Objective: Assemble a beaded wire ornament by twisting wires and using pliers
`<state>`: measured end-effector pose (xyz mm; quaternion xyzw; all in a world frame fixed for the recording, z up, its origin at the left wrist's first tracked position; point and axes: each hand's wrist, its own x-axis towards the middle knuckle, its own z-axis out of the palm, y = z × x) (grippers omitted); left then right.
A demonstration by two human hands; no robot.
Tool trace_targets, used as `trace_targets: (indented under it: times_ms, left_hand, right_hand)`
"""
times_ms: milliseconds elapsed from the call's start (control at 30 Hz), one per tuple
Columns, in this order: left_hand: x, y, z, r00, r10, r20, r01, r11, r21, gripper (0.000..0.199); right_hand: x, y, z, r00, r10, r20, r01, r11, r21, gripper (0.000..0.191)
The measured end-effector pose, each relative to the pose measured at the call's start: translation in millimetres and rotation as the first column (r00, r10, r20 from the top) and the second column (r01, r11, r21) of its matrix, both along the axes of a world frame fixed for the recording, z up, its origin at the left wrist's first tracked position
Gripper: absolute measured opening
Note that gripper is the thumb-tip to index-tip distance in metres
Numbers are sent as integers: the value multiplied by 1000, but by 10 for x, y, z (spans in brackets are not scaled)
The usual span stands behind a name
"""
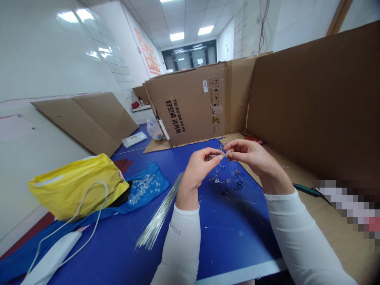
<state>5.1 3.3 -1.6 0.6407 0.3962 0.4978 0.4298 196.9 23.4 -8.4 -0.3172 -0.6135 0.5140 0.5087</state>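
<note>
From my end I have the beaded wire piece (217,181) in view to the right of the wire bundle (162,213), my landmark here. The left hand (197,168) and the right hand (251,156) each pinch it at the top, thumb against fingertip, the two pinches almost meeting. What exactly sits between the fingertips is too small for me to make out. Below them I see clear beads on thin stems and some dark rings (238,185); whether those rings are wire loops or shadows, I cannot tell.

As I judge it, the work is partway: several beads already sit on wire, while the join at the fingertips looks unfinished. Plenty of material is unused: the bundle itself, and the loose clear beads (142,188) on a blue cloth (158,174) just left of it. How many more are needed, I can't say.

Farther left of the bundle lies a yellow bag (80,184). Well beyond the bundle stands a printed cardboard carton (196,103), and far to its right lies a green-handled tool (305,190).
</note>
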Motion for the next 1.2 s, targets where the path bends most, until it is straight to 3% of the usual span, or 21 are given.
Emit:
trace_targets:
  times_ms: [233,767,1000,1200]
  left_hand:
    - [12,15,4,999,31,-28,-31,1000,5,14]
    - [-3,18,16,995,53,87,-50,998,-37,20]
    - [-59,13,17,992,76,98,-74,997,-26,24]
    - [-70,15,22,991,73,109,-70,997,-31,23]
  right_hand:
    - [-16,-6,8,1000,29,-7,-29,1000,-8,26]
    - [-7,-5,26,998,53,-33,-53,999,6,23]
    - [18,-32,44,999,8,-45,-10,999,-46,27]
    - [50,-28,38,999,-20,33,20,1000,-14,31]
